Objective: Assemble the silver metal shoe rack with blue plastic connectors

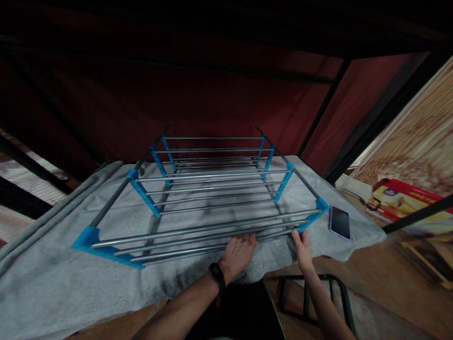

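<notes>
A rack of grey metal tubes joined by blue plastic brackets lies on its side on a grey cloth. My left hand, with a black band on its wrist, is closed round the nearest metal tube, right of its middle. At that tube's right end, my right hand is closed on it with thumb and fingers, just beside the front right blue bracket. The tube's far end sits in the front left blue bracket. My left fingertips are partly hidden behind the tube.
A phone lies on the cloth right of the rack. Dark bed-like frame bars and a dark red panel stand behind. A black metal chair frame is below right. A red and yellow box sits further right.
</notes>
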{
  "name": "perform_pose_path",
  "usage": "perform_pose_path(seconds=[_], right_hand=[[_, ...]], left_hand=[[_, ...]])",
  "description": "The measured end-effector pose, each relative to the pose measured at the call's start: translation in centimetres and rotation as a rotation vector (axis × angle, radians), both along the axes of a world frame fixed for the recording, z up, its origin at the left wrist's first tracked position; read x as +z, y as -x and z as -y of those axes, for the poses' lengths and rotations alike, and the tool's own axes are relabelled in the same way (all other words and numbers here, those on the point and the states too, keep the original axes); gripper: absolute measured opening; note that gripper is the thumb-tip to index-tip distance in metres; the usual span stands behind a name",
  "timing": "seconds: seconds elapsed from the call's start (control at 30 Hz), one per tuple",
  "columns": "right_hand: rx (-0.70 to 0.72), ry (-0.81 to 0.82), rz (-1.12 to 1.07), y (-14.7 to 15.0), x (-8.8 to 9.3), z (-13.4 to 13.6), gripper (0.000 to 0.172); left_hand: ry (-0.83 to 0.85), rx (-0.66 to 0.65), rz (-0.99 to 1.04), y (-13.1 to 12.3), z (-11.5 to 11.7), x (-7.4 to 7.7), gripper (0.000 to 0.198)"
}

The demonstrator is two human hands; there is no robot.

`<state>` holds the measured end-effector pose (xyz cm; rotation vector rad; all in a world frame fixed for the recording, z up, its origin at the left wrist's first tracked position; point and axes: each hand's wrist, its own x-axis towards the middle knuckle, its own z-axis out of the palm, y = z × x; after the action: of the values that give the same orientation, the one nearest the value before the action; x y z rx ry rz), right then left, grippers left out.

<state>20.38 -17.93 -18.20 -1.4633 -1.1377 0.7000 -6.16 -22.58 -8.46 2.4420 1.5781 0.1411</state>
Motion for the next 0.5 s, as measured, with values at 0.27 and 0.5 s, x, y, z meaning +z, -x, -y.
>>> perform_pose_path(seconds=[0.27, 0.5], right_hand=[[-0.012, 0.004, 0.009, 0.17, 0.10, 0.23, 0.040], [0.000, -0.016, -0.022, 0.54, 0.43, 0.14, 0.044]], left_hand=[[0.047, 0.025, 0.011, -0.14, -0.09, 0.17, 0.034], [-0.016, 0.018, 0.019, 0.01, 0.05, 0.12, 0.034]])
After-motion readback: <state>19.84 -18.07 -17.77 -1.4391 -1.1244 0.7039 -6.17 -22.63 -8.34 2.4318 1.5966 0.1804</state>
